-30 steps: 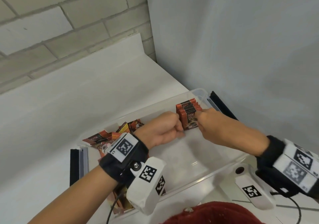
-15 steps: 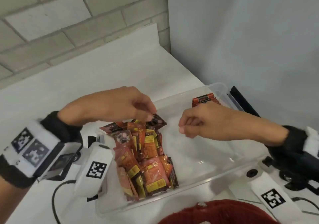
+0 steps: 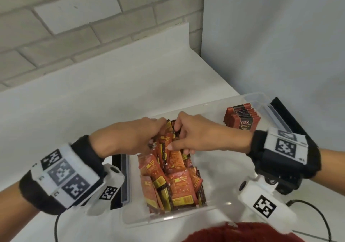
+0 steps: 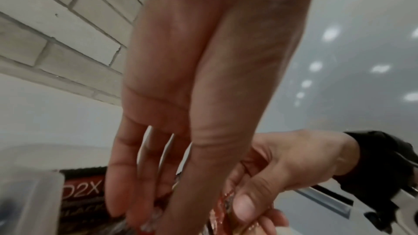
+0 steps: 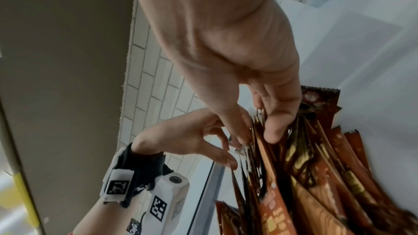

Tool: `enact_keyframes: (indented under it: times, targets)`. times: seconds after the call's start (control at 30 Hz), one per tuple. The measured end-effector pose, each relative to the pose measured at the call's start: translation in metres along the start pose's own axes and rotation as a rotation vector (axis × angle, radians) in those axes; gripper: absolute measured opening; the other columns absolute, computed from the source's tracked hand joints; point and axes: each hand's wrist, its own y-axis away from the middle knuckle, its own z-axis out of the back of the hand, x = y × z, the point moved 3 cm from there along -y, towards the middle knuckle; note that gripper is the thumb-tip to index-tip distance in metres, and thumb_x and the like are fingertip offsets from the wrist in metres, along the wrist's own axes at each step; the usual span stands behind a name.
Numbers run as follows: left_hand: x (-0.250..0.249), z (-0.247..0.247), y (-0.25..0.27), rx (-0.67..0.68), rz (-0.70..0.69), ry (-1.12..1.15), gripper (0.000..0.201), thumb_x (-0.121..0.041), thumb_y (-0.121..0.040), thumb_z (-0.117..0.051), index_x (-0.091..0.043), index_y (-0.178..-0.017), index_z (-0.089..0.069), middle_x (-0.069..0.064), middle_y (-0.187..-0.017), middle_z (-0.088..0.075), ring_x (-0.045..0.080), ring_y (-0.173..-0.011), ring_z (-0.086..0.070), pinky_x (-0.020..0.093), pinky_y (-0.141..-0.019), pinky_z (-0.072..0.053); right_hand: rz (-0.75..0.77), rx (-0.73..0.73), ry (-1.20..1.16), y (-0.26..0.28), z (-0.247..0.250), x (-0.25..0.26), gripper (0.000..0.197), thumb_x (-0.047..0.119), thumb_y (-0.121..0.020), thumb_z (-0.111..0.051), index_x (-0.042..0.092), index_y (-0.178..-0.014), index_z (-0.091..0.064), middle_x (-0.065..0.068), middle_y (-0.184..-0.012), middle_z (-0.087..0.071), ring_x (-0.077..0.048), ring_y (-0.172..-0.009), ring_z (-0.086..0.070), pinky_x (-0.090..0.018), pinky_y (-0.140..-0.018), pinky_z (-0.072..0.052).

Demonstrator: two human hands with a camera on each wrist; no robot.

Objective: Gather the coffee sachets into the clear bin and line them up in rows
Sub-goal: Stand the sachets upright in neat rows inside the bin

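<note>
Sachets (image 3: 173, 178) heaped loose at clear bin's (image 3: 220, 207) left end, long axes mixed. Left hand (image 3: 128, 137) and right hand (image 3: 197, 135) both pinching sachets atop heap; neat row (image 3: 241, 118) waiting rightward, at far right corner, nearer right hand.

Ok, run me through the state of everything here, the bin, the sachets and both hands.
clear bin: open, lidless, holding every sachet in view.
neat row of sachets: upright, lined up at the far right corner.
loose pile of sachets: jumbled, unsorted.
left hand: pinching sachets in the pile.
right hand: gripping sachets in the pile.
</note>
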Motion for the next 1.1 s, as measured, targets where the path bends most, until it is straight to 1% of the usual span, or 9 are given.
enact_keyframes:
  times: [0.13,0.37,0.5,0.63,0.73,0.83,0.9,1.0,1.1]
  targets:
    - [0.007,-0.004,-0.007,-0.037,-0.034,-0.035,0.021,-0.008,-0.084,-0.065,-0.022,-0.093,-0.052,-0.008,-0.089,-0.050,0.015,-0.084,-0.055,0.025,-0.067,-0.045,-0.008,-0.032,0.030,-0.004,-0.002,-0.001,0.035,0.031,-0.085,-0.073,0.018,-0.103,-0.047,-0.005,-0.077,-0.072,-0.004,-0.055,-0.058,-0.015,-0.051,-0.042]
    - [0.021,0.003,-0.009,-0.045,-0.062,0.031,0.018,-0.019,-0.082,-0.074,-0.016,-0.099,-0.073,-0.008,-0.081,-0.056,0.011,-0.079,-0.062,0.016,-0.063,-0.043,0.015,-0.038,-0.011,-0.004,0.001,0.001,0.013,0.027,-0.085,-0.072,0.016,-0.086,-0.065,0.006,-0.075,-0.060,-0.007,-0.070,-0.054,-0.015,-0.057,-0.040]
    - [0.020,0.025,0.002,-0.148,-0.118,0.002,0.018,-0.029,-0.079,-0.076,-0.022,-0.096,-0.074,-0.013,-0.086,-0.050,0.001,-0.080,-0.049,0.012,-0.067,-0.037,0.067,-0.042,-0.210,0.005,0.013,0.003,0.010,0.022,-0.088,-0.069,0.012,-0.087,-0.069,0.002,-0.078,-0.063,-0.007,-0.072,-0.056,-0.019,-0.068,-0.044]
    - [0.015,0.061,0.018,-0.249,-0.154,0.067,0.015,-0.050,-0.068,-0.071,-0.044,-0.079,-0.063,-0.015,-0.100,-0.050,-0.004,-0.094,-0.044,0.006,-0.073,-0.034,0.115,-0.033,-0.550,0.020,0.028,0.002,0.008,0.013,-0.094,-0.058,0.008,-0.087,-0.058,-0.004,-0.080,-0.064,-0.010,-0.075,-0.063,-0.030,-0.084,-0.054]
    - [0.006,0.077,0.021,-0.220,-0.152,0.217,0.018,-0.054,-0.066,-0.065,-0.043,-0.081,-0.063,-0.017,-0.110,-0.056,-0.005,-0.097,-0.054,0.012,-0.082,-0.045,0.102,-0.061,-0.759,0.028,0.032,0.002,0.007,0.011,-0.096,-0.050,0.011,-0.089,-0.049,-0.007,-0.081,-0.062,-0.011,-0.072,-0.062,-0.031,-0.076,-0.055]
    - [-0.007,0.080,0.013,-0.145,-0.207,0.295,0.022,-0.048,-0.078,-0.060,-0.031,-0.092,-0.064,-0.013,-0.100,-0.068,-0.001,-0.092,-0.062,0.018,-0.080,-0.049,0.082,-0.114,-0.898,0.033,0.030,-0.001,0.002,0.015,-0.099,-0.045,0.015,-0.097,-0.045,-0.006,-0.081,-0.065,-0.010,-0.070,-0.064,-0.029,-0.067,-0.054]
    - [-0.016,0.078,0.004,-0.125,-0.231,0.374,0.030,-0.046,-0.081,-0.058,-0.021,-0.096,-0.062,-0.007,-0.094,-0.071,0.006,-0.086,-0.067,0.023,-0.077,-0.053,0.084,-0.103,-0.994,0.038,0.028,-0.002,0.019,0.031,-0.101,-0.044,0.014,-0.109,-0.048,-0.007,-0.092,-0.069,-0.011,-0.078,-0.068,-0.030,-0.069,-0.056]
    - [-0.031,0.075,-0.010,-0.124,-0.249,0.420,0.040,-0.045,-0.082,-0.055,-0.013,-0.105,-0.058,0.000,-0.098,-0.070,0.013,-0.087,-0.068,0.033,-0.079,-0.056,0.131,-0.076,-0.993,0.045,0.026,-0.006,0.054,0.051,-0.085,-0.051,0.018,-0.126,-0.049,-0.008,-0.109,-0.071,-0.016,-0.099,-0.070,-0.034,-0.082,-0.058]
    - [-0.045,0.069,-0.022,-0.128,-0.257,0.569,0.037,-0.035,-0.089,-0.058,-0.017,-0.120,-0.049,0.005,-0.106,-0.069,0.020,-0.093,-0.068,0.038,-0.084,-0.056,0.126,-0.180,-1.035,0.051,0.032,-0.022,0.054,0.027,-0.076,-0.069,0.020,-0.125,-0.047,-0.004,-0.101,-0.074,-0.018,-0.093,-0.072,-0.032,-0.075,-0.059]
